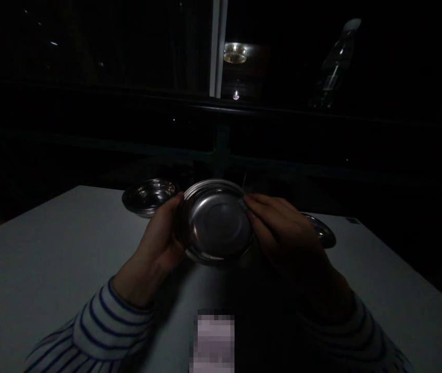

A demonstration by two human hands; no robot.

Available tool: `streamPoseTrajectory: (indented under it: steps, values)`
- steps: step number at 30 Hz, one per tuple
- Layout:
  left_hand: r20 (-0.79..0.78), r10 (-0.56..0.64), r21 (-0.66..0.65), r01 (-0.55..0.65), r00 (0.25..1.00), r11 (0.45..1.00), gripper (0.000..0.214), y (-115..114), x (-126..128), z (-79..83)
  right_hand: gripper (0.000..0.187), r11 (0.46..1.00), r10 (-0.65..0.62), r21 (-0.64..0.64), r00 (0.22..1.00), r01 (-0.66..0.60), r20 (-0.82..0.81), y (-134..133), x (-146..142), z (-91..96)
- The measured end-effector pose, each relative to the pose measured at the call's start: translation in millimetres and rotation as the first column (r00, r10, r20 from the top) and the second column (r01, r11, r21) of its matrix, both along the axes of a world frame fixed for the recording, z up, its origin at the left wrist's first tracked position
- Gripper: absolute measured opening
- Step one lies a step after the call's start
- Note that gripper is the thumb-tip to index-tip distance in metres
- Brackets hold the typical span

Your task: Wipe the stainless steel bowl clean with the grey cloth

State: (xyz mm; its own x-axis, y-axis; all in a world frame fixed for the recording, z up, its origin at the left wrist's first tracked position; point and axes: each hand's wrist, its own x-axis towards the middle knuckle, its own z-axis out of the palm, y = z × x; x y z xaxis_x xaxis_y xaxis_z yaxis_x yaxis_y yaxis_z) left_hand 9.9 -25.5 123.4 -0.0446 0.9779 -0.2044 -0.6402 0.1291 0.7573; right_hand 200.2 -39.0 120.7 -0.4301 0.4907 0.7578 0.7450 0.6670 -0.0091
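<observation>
My left hand [162,238] is closed on the left side of a shiny metal bowl [221,223], its thumb at the rim. The bowl is tilted with its round, flat base showing; I cannot tell whether that face is the inside or the underside. At the bowl's upper right edge, the fingers of my right hand [283,228] are pressed together around a small grey piece [243,205], like a scrap of scouring pad, which touches the metal. The right palm is in deep shadow.
Metal bowls [147,197], apparently stacked, stand at the back left of the white table [69,248]. Another metal dish [322,230] is partly hidden behind my right hand. Beyond the table are a dark window with a pale frame [218,49] and a plastic bottle [337,62].
</observation>
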Motion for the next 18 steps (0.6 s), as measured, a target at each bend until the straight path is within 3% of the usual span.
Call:
streamPoseTrajectory:
  steps: [4,11,18]
  values:
    - [0.053,0.053,0.069,-0.056,0.997,0.996,0.016,4,-8,2.0,0.030,1.000,-0.029,-0.011,0.999,0.029,0.039,-3,-4,0.3]
    - [0.081,0.039,0.123,-0.049,0.996,0.991,0.017,8,-8,1.1,0.030,0.996,-0.087,0.031,0.993,0.085,0.078,-4,-14,-5.3]
    - [0.083,0.028,0.109,-0.037,0.996,0.993,0.019,5,-4,1.6,0.029,0.993,-0.112,0.047,0.993,0.110,0.048,-4,-12,-4.5]
